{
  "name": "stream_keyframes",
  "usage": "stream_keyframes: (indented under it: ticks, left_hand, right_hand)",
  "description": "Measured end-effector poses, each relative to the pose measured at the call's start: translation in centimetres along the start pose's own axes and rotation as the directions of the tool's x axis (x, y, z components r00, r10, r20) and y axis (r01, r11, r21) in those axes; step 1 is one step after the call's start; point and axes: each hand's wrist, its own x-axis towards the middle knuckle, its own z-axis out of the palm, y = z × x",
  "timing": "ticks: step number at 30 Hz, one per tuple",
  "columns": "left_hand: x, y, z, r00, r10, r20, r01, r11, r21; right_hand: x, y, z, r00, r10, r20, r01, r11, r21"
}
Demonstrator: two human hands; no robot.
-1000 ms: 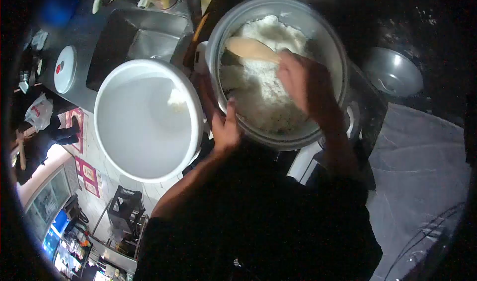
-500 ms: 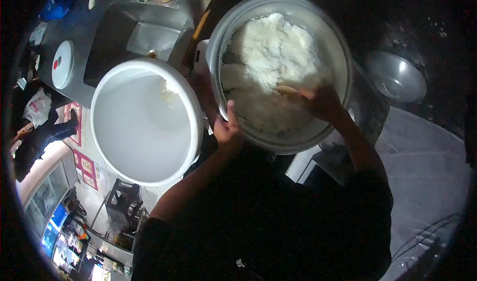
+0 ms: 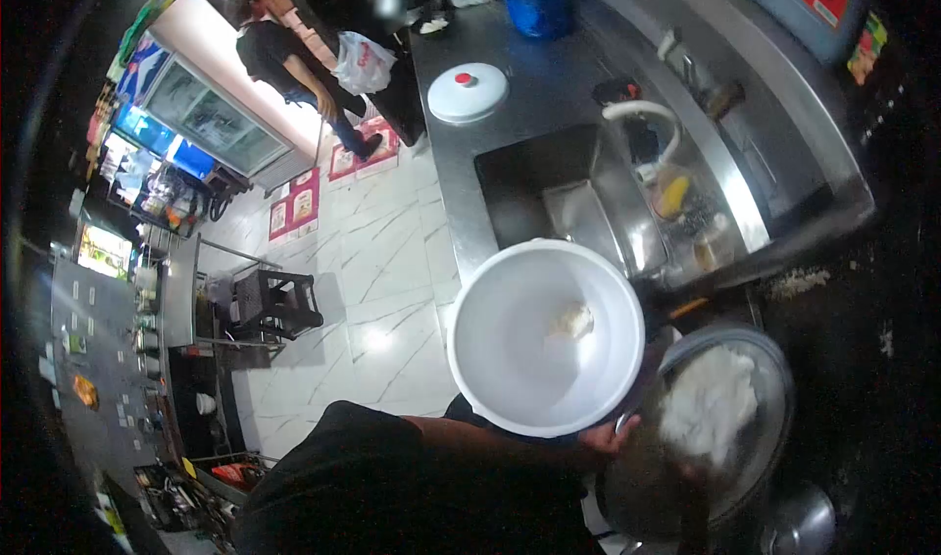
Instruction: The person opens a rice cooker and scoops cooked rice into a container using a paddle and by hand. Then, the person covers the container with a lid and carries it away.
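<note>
A large metal pot [image 3: 774, 447] at the lower right holds a mound of white rice [image 3: 711, 403]. My left hand [image 3: 610, 434] is at the pot's near-left rim, thumb and fingers around the edge, close under the white tub. Dark and blurred, my right hand [image 3: 694, 479] reaches over the rice; its fingers and the wooden paddle cannot be made out. Left of the pot stands the round white tub [image 3: 510, 349], with a small clump of rice [image 3: 576, 320] inside.
Behind the tub is a steel sink [image 3: 578, 212] with a white curved hose [image 3: 652, 114]. A white lid [image 3: 469, 92] and a blue bag [image 3: 539, 1] lie on the counter. Another person [image 3: 284, 60] stands at the upper left. A dark stool [image 3: 274, 305] is on the floor.
The view has swung left, bringing the floor, stool and other person into fuller view, while pot and tub appear lower right. The paddle, visible before in my right hand, is lost in shadow.
</note>
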Motion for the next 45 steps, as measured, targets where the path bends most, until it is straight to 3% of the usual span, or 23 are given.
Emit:
stream_keyframes:
  ticks: [2,4,8,11,16,18,20,23,28,31,32,34,35,36,37,39,40,42,44,45]
  left_hand:
    - [-0.3,-0.6,0.5,0.979,-0.174,0.107,0.190,0.968,-0.162]
    - [0.4,-1.0,1.1,0.968,-0.172,0.182,0.215,0.944,-0.250]
    - [1.3,-0.4,-0.2,0.983,-0.024,0.183,0.087,0.935,-0.345]
    - [1.4,-10.0,4.9,0.900,-0.188,0.394,0.362,0.825,-0.434]
    - [0.3,2.6,-1.7,0.915,-0.328,0.236,0.367,0.919,-0.146]
    - [0.3,5.7,-3.0,0.877,-0.420,0.233,0.422,0.905,0.043]
    - [0.3,5.5,-3.0,0.884,-0.401,0.241,0.401,0.915,0.051]
    - [0.7,1.0,-1.5,0.932,-0.255,0.258,0.299,0.943,-0.148]
    - [-0.1,3.9,-1.7,0.916,-0.396,0.068,0.392,0.918,0.063]
    - [0.3,2.5,-1.9,0.914,-0.356,0.195,0.373,0.926,-0.057]
    - [1.2,-0.1,-0.7,0.983,-0.161,0.092,0.172,0.977,-0.130]
    - [0.5,-5.3,1.4,0.975,0.194,-0.110,-0.213,0.955,-0.204]
    - [0.3,-2.9,0.2,0.993,0.115,-0.027,-0.118,0.978,-0.172]
    - [0.3,-1.0,-1.0,0.994,-0.070,0.085,0.082,0.986,-0.145]
    - [0.6,2.2,-2.5,0.948,-0.271,0.166,0.286,0.955,-0.074]
    - [0.7,6.1,-3.7,0.861,-0.463,0.209,0.474,0.881,0.000]
    - [0.5,5.3,-3.3,0.911,-0.366,0.188,0.391,0.914,-0.113]
    - [0.4,6.2,-4.1,0.903,-0.371,0.215,0.394,0.916,-0.076]
    - [0.6,6.4,-4.1,0.926,-0.302,0.226,0.337,0.932,-0.134]
    - [0.6,1.4,-3.1,0.930,-0.254,0.264,0.264,0.965,0.001]
  right_hand:
    - [0.0,0.3,0.5,1.000,0.007,0.006,-0.007,1.000,0.021]
    - [-0.3,0.7,1.0,1.000,0.011,0.001,-0.011,0.999,0.052]
    - [-1.2,1.6,2.1,0.999,0.032,0.016,-0.034,0.993,0.111]
    - [-1.9,2.2,2.9,0.998,0.056,0.034,-0.061,0.985,0.160]
    - [-4.0,3.8,5.1,0.991,0.083,0.107,-0.107,0.965,0.239]
    - [-4.5,4.2,5.6,0.987,0.084,0.137,-0.119,0.955,0.272]
    - [-4.4,4.6,5.9,0.983,0.082,0.164,-0.129,0.946,0.298]
    - [-4.3,4.5,6.7,0.978,0.075,0.193,-0.138,0.933,0.333]
    - [-5.4,4.5,8.4,0.973,0.079,0.217,-0.158,0.912,0.379]
    - [-5.5,5.0,8.5,0.970,0.088,0.225,-0.177,0.894,0.412]
    - [-5.0,5.4,7.8,0.971,0.085,0.222,-0.176,0.885,0.430]
    - [-4.9,6.1,6.1,0.973,0.076,0.217,-0.175,0.856,0.487]
    - [-5.3,3.6,2.3,0.972,0.083,0.219,-0.187,0.837,0.514]
    - [-6.1,0.6,-1.0,0.998,0.062,0.009,-0.051,0.708,0.704]
    - [-6.0,-1.7,-4.8,0.997,0.082,-0.006,-0.060,0.780,0.623]
    - [-6.0,-4.2,-9.5,0.976,0.214,0.037,-0.206,0.858,0.471]
    - [-5.5,-4.2,-10.4,0.982,0.182,-0.055,-0.153,0.928,0.340]
    - [-4.8,-8.5,-13.9,0.979,0.104,-0.176,-0.009,0.881,0.473]
    - [-3.2,-10.7,-14.6,0.969,-0.061,-0.239,0.153,0.909,0.388]
    - [-2.3,-13.0,-15.6,0.974,-0.088,-0.210,0.171,0.893,0.417]
